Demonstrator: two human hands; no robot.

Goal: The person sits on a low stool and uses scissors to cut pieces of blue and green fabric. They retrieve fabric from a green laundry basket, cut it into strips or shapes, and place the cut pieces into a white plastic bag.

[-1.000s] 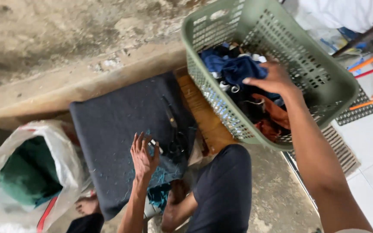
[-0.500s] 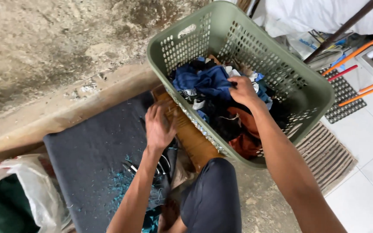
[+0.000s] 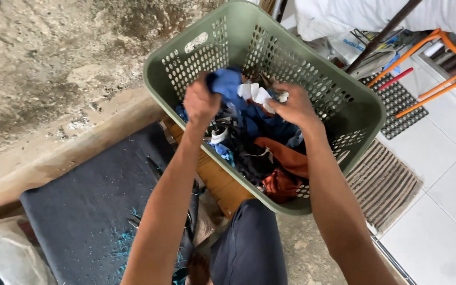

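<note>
Both arms reach forward into the basket [image 3: 344, 100]. The left hand [image 3: 200, 101] is fisted, knuckles up, gripping a blue cloth [image 3: 228, 84] lifted above the pile. The right hand [image 3: 294, 105] curls around a white cloth [image 3: 257, 94] right beside it, fingers closed on it. Beneath lie more clothes [image 3: 270, 153], dark, blue and orange. The basket sits tilted over a wooden block [image 3: 220, 182], next to a dark mat [image 3: 91, 206] flecked with teal threads.
</note>
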